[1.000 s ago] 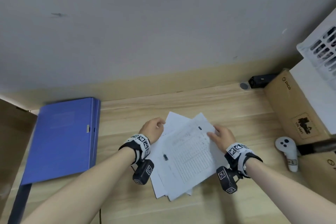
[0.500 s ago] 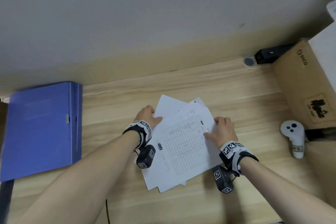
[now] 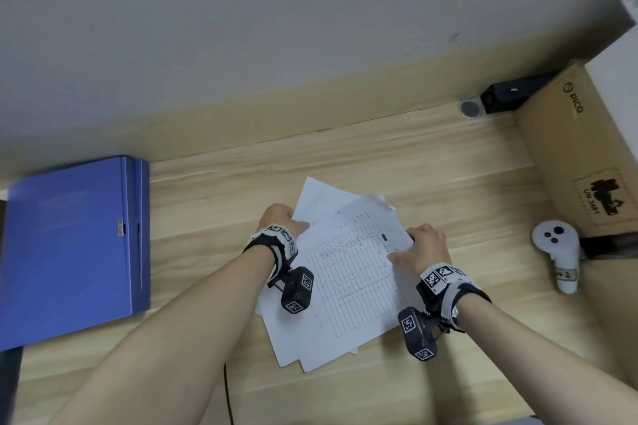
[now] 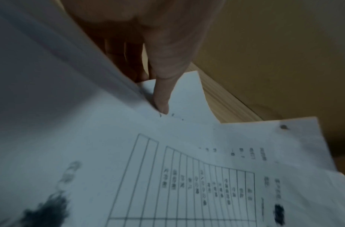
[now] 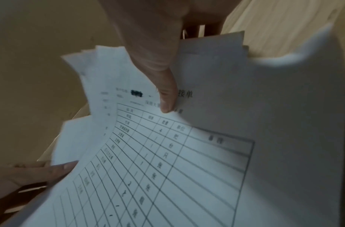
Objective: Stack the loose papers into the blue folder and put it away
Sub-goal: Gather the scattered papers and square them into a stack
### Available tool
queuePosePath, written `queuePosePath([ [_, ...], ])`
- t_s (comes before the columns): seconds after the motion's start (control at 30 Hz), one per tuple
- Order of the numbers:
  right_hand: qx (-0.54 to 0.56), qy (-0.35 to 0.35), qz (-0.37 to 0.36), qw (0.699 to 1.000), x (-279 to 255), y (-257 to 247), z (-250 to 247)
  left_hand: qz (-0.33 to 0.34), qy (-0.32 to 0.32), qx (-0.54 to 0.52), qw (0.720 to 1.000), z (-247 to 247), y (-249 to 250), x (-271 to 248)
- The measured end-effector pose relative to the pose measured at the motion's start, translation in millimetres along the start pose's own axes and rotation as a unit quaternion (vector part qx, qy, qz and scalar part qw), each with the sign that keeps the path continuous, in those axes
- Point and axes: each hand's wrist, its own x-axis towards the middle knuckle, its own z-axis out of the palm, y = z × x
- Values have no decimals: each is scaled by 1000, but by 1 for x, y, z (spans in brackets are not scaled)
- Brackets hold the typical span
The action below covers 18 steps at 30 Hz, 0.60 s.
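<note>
Several loose white papers (image 3: 348, 279), the top one printed with a table, lie fanned in the middle of the wooden desk (image 3: 431, 166). My left hand (image 3: 281, 219) pinches their left edge, thumb on top and fingers underneath (image 4: 162, 98). My right hand (image 3: 423, 245) pinches their right edge the same way, thumb on the top sheet (image 5: 165, 98), and the sheets bow upward between the hands. The closed blue folder (image 3: 69, 245) lies flat on the desk far to the left, apart from both hands.
A brown cardboard box (image 3: 573, 155) stands at the right with a white controller (image 3: 559, 255) beside it. A black device (image 3: 507, 97) and a small round grey object (image 3: 470, 109) sit at the back by the wall. A thin black cable (image 3: 228, 393) runs along the desk's front.
Both hands have closed in on the paper edges and the fanned sheets have gathered closer together and begun to lift. The camera view has shifted; the folder stays put.
</note>
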Motion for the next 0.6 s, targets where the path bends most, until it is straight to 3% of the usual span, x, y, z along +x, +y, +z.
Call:
queuePosePath([
  [0.13, 92, -8, 27, 995, 2, 6, -1, 14, 18, -25, 999, -7, 5, -5],
  [0.33, 99, -26, 22, 995, 7, 11, -9, 78, 194, -181, 961, -64, 1, 0],
  [0.47, 117, -40, 21, 992, 9, 0, -16, 167, 188, -251, 935, -102, 10, -14],
  [0.6, 101, -61, 15, 993, 10, -16, -22, 213, 231, -257, 914, -132, 15, -38],
])
